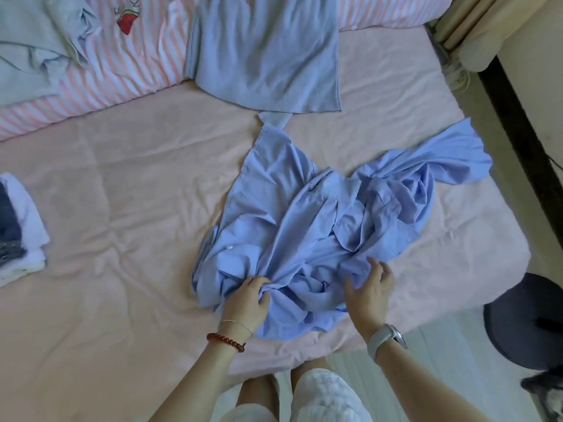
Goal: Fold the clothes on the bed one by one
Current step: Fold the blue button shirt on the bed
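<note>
A crumpled light-blue shirt (329,220) lies in a heap on the pink bed sheet (122,208), near the bed's front edge. My left hand (248,300) grips a bunch of its fabric at the near left side, fingers curled into the cloth. My right hand (370,289) hovers at the shirt's near right part with fingers spread and relaxed, fingertips touching the cloth. A second grey-blue garment (268,56) lies flatter at the back, partly on the striped quilt.
A pink-and-white striped quilt (122,74) runs along the back with pale clothes (27,56) on it. A small stack of folded clothes (18,229) sits at the left edge. A dark round stool (530,324) stands on the floor at right.
</note>
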{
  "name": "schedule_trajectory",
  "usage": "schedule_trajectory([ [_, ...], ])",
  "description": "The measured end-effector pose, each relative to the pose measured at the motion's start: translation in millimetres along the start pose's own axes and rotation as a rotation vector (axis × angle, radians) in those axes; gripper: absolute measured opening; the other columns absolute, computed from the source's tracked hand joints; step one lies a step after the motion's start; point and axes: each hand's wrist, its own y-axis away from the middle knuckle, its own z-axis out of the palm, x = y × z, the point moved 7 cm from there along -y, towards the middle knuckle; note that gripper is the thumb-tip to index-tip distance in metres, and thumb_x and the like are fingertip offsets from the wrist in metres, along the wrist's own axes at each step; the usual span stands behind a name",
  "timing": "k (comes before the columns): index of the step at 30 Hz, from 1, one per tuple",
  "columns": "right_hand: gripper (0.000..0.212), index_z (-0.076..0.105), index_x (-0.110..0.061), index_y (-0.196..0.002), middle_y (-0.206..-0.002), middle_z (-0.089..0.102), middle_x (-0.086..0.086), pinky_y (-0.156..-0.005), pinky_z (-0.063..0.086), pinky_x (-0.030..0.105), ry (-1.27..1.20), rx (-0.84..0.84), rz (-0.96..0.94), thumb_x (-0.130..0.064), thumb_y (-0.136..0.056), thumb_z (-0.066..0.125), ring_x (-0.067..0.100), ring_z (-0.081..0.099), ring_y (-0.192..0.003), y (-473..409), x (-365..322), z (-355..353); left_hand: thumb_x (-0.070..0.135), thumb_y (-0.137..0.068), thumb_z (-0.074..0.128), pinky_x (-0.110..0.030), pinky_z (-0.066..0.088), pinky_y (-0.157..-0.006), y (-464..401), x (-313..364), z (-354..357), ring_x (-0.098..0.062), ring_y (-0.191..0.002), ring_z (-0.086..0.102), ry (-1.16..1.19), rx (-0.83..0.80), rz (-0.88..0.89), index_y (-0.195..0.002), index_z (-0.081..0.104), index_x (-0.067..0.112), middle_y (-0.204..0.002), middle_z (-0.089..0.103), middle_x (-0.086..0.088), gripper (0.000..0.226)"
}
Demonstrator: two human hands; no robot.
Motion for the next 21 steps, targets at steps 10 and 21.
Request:
schedule_trajectory([
  [10,0.019,0.042,-0.014,-0.101,-0.071,0.044,0.0,-0.054,0.035,0.024,-0.597,-0.109,0.328,-0.003,-0.086,0.037,0.02,0.042,-0.069,13.6,-35.9,19.1,0.019,-0.087,0.058,-0.015,0.036,-0.069,48.4,-18.7,-3.4,-0.012,-0.088,0.055,0.081,-0.203,0.016,-0.098,0.059,0.021,-0.091,0.06,0.006,0.01],
  [21,0.017,0.057,-0.008,-0.072,-0.062,0.048,0.002,-0.054,0.034,0.018,-0.182,-0.359,-0.539,-0.014,-0.066,0.041,0.001,0.041,-0.055,134.9,-223.0,-158.2,0.012,-0.083,0.067,-0.027,0.019,-0.112,122.7,177.0,-171.0,-0.01,-0.134,0.022,-0.038,0.248,0.934,-0.137,0.023,0.03,-0.149,0.023,-0.002,0.072],
])
